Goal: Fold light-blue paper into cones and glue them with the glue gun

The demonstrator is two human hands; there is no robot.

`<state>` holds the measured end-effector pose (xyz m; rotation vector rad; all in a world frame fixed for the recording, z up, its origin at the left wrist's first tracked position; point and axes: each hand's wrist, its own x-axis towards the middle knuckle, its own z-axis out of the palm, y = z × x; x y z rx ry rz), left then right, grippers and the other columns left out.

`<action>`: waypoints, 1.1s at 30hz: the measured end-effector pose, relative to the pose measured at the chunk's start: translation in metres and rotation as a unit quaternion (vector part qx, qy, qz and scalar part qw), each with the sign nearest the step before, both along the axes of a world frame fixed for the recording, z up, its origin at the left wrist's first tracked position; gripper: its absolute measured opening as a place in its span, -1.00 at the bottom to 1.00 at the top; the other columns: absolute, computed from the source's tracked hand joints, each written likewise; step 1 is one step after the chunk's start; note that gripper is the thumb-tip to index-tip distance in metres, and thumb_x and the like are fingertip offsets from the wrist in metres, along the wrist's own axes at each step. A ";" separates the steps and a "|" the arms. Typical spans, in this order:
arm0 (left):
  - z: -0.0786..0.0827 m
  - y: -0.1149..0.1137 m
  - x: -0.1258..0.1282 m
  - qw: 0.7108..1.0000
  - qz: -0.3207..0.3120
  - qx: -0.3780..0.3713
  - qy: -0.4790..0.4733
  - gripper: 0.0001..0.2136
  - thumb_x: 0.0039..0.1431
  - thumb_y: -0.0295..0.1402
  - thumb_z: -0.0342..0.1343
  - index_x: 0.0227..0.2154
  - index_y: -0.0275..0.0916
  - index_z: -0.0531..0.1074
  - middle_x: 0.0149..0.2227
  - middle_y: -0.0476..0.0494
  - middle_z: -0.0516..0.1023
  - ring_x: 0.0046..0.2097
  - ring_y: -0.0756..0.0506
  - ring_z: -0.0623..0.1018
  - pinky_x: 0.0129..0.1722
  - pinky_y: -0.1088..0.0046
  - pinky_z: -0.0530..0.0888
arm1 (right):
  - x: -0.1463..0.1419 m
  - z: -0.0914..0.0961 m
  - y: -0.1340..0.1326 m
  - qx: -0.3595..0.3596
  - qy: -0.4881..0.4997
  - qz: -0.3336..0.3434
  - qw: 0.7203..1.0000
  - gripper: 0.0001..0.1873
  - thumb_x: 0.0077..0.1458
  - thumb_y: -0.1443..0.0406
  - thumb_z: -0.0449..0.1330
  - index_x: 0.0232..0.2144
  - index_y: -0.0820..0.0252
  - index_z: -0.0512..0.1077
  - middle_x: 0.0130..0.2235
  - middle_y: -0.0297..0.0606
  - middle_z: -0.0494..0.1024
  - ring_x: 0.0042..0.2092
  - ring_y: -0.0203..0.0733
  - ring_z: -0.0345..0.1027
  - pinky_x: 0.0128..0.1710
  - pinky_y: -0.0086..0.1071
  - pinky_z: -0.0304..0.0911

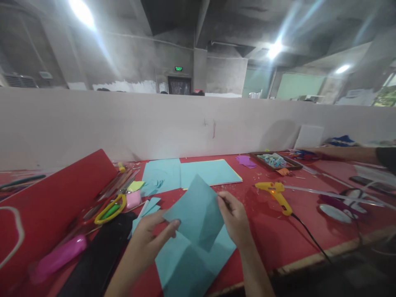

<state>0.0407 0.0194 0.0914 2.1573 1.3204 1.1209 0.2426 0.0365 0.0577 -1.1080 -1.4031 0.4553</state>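
Between my two hands a square sheet of blue-green paper [198,210] is held up, tilted, with one corner pointing away. My left hand [156,237] pinches its left corner between thumb and fingers. The right corner is gripped by my right hand [233,216]. Below it, on the red table [256,247], lies a larger blue-green sheet [185,264], partly hidden by the held paper. Narrow blue paper strips [150,208] lie just beyond my left hand. Farther back, flat blue sheets [207,171] rest side by side, with small cut scraps on the left one.
A yellow hot glue gun [275,194] with a glowing light and black cord lies at right. Behind it stands a tray of scraps [275,161]. Yellow-handled scissors [111,208], a pink pouch [62,251] and a red board [55,198] are left. Another person's arm [343,152] reaches in from the right.
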 end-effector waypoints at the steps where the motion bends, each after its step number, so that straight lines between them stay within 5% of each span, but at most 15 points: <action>1: -0.001 0.000 0.000 1.000 0.017 0.012 0.007 -0.66 0.03 -0.15 -0.01 -0.73 -0.24 0.35 -0.66 -0.03 0.44 -0.55 -0.02 0.43 -0.51 0.52 0.36 | -0.002 0.000 0.001 0.022 -0.016 -0.033 0.999 -0.80 0.11 0.23 -0.02 -0.39 0.21 0.33 -0.44 -0.31 0.37 -0.39 -0.27 0.25 -0.38 -0.42 0.20; 5: -0.004 0.002 -0.004 0.995 0.069 0.063 0.021 -0.70 0.03 -0.19 0.03 -0.69 -0.24 0.34 -0.69 0.04 0.41 -0.60 0.02 0.40 -0.57 0.57 0.32 | -0.009 0.005 -0.006 0.155 -0.067 -0.197 0.966 -0.79 0.00 0.30 0.11 -0.25 0.20 0.26 -0.23 -0.17 0.35 -0.13 -0.12 0.21 -0.10 -0.21 0.14; 11: 0.000 -0.003 0.002 0.987 0.031 0.155 0.026 -0.78 0.01 -0.23 0.09 -0.62 -0.24 0.43 -0.66 0.04 0.43 -0.59 0.03 0.42 -0.59 0.60 0.33 | -0.030 0.019 -0.027 0.053 -0.108 0.171 0.978 -0.66 -0.11 0.26 0.22 -0.25 0.15 0.24 -0.26 -0.28 0.32 -0.25 -0.24 0.24 -0.25 -0.38 0.22; 16: 0.009 -0.009 0.008 0.977 -0.030 0.213 -0.002 -0.73 0.01 -0.22 0.11 -0.69 -0.24 0.40 -0.68 0.03 0.40 -0.61 0.05 0.39 -0.60 0.61 0.34 | -0.042 0.023 -0.034 -0.034 -0.078 0.291 0.953 -0.49 -0.22 0.21 0.30 -0.19 0.14 0.23 -0.22 -0.30 0.35 -0.21 -0.23 0.25 -0.21 -0.38 0.22; 26: 0.012 -0.009 0.009 0.963 -0.138 0.232 0.011 -0.56 0.12 -0.12 -0.03 -0.78 -0.27 0.26 -0.71 0.02 0.36 -0.61 0.06 0.35 -0.58 0.59 0.31 | -0.047 0.025 -0.039 -0.038 -0.023 0.333 0.942 -0.31 -0.24 0.27 0.31 -0.02 0.12 0.15 -0.13 -0.25 0.37 -0.13 -0.21 0.27 -0.14 -0.39 0.23; 33: 0.008 -0.005 0.006 0.971 -0.144 0.190 -0.007 -0.76 0.06 -0.31 0.08 -0.67 -0.25 0.35 -0.66 0.04 0.37 -0.57 0.06 0.37 -0.57 0.62 0.32 | -0.035 0.022 -0.032 -0.046 -0.056 0.304 0.950 -0.54 -0.09 0.26 0.22 -0.08 0.13 0.29 -0.16 -0.26 0.43 -0.14 -0.22 0.30 -0.13 -0.37 0.22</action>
